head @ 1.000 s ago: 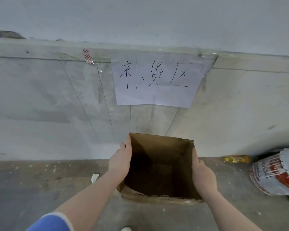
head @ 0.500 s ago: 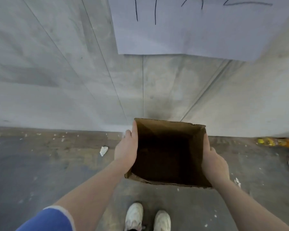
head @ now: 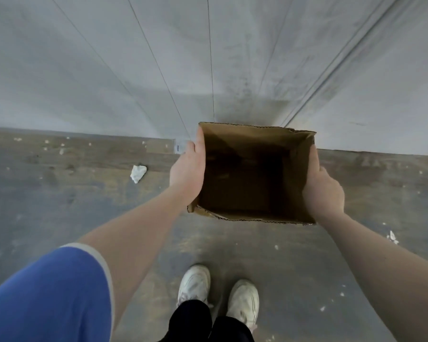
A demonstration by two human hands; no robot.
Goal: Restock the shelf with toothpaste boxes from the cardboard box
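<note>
Looking more steeply down now than half a second ago: paper sign gone out of the top of the view, yellow object at 3 o'clock gone too, both white shoes [head: 218,290] showing fully at 6 o'clock, where before only the toes were showing. Cardboard box [head: 255,213] staying between the two hands as before, open top facing up, inside dark, no toothpaste boxes visible in it. Whether resting on the floor [head: 59,198] or lifted a little, cannot tell.

Left hand [head: 187,172] lying flat against the box wall at 9 o'clock, fingers straight and together, tips reaching the far corner of the rim; grip wide open there, pressing, not curling. Right hand [head: 323,188] holding the wall at 3 o'clock, thumb lying along the upper edge, the other fingers bending down round the outside of the wall; grip closing on the cardboard.

Box sitting just beside the grey wall [head: 208,58], far edge close to the wall base at 12 o'clock. Crumpled white scrap [head: 138,173] lying on the floor at 9 o'clock, apart from the left hand. Blue sleeve [head: 47,297] filling the corner at 7 o'clock.
</note>
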